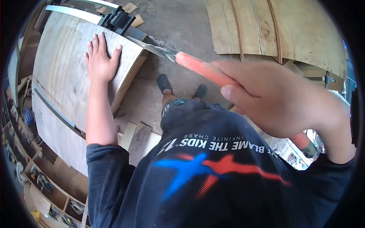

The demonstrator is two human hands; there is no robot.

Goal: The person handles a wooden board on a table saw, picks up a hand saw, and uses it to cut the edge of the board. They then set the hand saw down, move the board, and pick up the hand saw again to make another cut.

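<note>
My left hand [100, 62] lies flat, fingers spread, on a pale wooden board [72, 53]. My right hand [266, 93] is closed around the orange handle of a tool with a flat, shiny metal blade [199, 68]. Its exact kind is hard to make out, as the tool and hand are partly blurred. The blade reaches to the board's near right corner, where it seems to meet the edge. Just beyond that corner, a black fixture [118, 19] sits beside a silver metal rail [72, 13].
Large plywood sheets [251, 26] stand at the upper right. Wooden shelves [57, 173] with tools and cords run along the lower left. Wood offcuts [138, 138] lie beside my legs, and more scraps [129, 8] are on the floor behind the fixture.
</note>
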